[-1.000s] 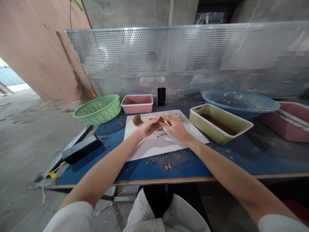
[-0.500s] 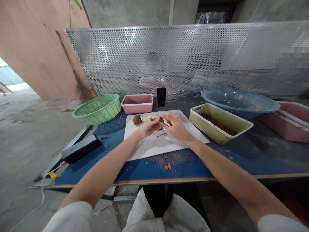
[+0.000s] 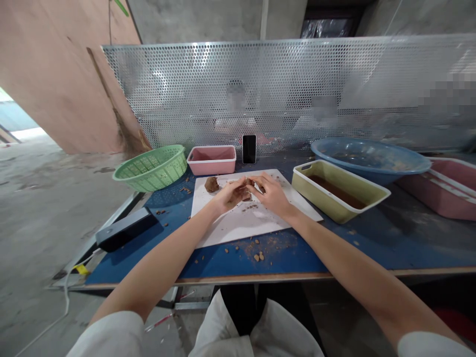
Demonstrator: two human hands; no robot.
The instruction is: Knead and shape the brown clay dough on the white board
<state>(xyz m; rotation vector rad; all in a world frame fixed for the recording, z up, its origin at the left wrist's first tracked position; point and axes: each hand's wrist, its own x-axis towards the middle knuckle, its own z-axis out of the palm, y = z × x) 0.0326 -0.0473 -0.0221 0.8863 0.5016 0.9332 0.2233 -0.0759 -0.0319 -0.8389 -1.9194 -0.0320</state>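
Over a white board [image 3: 238, 229], my left hand [image 3: 230, 195] and my right hand [image 3: 271, 192] meet, fingers curled round a small piece of brown clay [image 3: 250, 182]. Fingertips of both hands press on it, and part of it is hidden behind them. Just left of my left hand, a round lump of brown clay [image 3: 211, 185] rests on the board. Small brown crumbs [image 3: 251, 207] lie scattered below my hands.
A green basket [image 3: 150, 168] and a pink bin [image 3: 211, 161] stand at the back left, beside an upright phone [image 3: 249, 148]. To the right are an olive bin [image 3: 334, 191] holding brown liquid and a blue basin [image 3: 372, 156]. A dark box [image 3: 126, 229] lies at left.
My fingers have shifted slightly around the clay, and more of it shows between them. The clay lump and the containers stay where they were.
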